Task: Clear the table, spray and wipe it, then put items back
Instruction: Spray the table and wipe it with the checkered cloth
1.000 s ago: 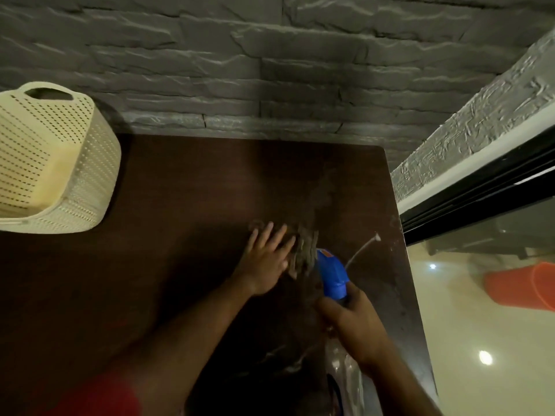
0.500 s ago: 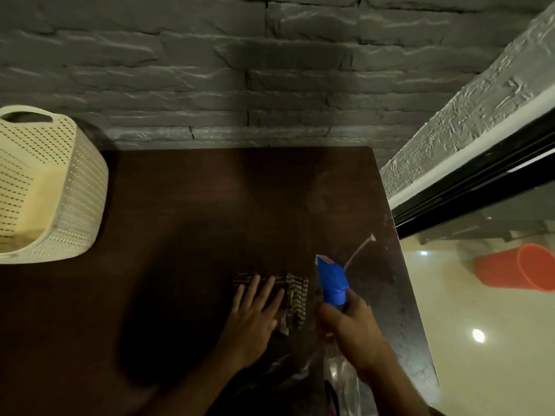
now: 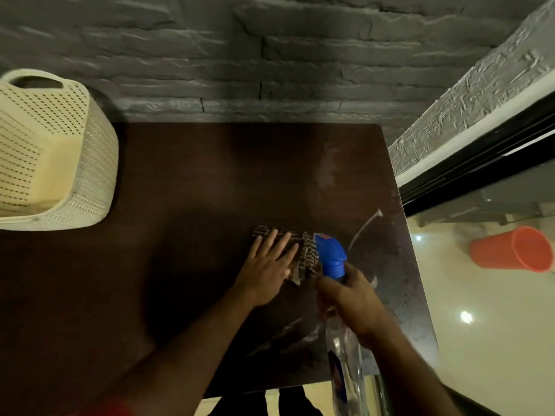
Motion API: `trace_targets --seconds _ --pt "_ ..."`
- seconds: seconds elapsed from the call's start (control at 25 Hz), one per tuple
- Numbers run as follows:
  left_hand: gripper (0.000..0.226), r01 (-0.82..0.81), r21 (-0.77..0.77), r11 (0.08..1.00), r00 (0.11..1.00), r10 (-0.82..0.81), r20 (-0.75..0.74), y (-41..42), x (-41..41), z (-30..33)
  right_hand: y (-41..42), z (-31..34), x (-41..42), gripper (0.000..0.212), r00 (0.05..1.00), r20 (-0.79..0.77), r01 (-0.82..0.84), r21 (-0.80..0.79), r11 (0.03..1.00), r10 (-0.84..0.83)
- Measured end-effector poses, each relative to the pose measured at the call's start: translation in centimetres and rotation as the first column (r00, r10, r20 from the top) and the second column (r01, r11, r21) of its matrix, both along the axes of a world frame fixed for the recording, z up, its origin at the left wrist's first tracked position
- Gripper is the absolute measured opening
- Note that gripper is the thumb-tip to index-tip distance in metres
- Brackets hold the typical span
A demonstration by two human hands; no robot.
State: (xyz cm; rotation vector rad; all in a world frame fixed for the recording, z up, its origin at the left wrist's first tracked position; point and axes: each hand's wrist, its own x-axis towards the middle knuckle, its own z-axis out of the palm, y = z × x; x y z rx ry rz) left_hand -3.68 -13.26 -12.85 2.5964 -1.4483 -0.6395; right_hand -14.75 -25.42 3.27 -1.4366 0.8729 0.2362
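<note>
Spraying and wiping near the table point(image 3: 210, 181) right edge

Left hand point(image 3: 267, 270) flat, open on cloth point(image 3: 306, 256); right hand point(image 3: 348, 298) gripping spray bottle point(image 3: 330, 253); risks: overspray past edge; wet streaks missed; cloth bunching under palm.

Table point(image 3: 210, 181) bare ahead of both hands, up to the brick wall point(image 3: 270, 55). Far left of the left hand point(image 3: 267, 271): cream basket point(image 3: 60, 151) blocks that corner. Cloth point(image 3: 303, 250) under left hand; spray bottle point(image 3: 333, 259) in right hand point(image 3: 351, 298), close beside. Table edge just right.
</note>
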Motion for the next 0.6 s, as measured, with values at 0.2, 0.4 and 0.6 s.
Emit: trace_targets --seconds 0.2,0.4,0.6 --pt "0.061 -0.36 0.147 0.921 0.93 0.366 -0.015 -4.5 13.1 0.6 0.4 -0.2 0.2 0.011 0.999 -0.015 0.038 -0.064 0.997 -0.039" --pt "0.062 -0.134 0.04 0.99 0.99 0.135 -0.034 1.0 -2.0 1.0 1.0 0.6 -0.7 0.008 0.998 0.005 0.055 -0.027 0.998 -0.055" --pt "0.06 -0.503 0.127 0.855 0.858 0.511 -0.044 0.7 8.3 0.6 1.6 0.1 -4.1 0.011 0.996 -0.086 0.014 -0.068 0.998 -0.02"
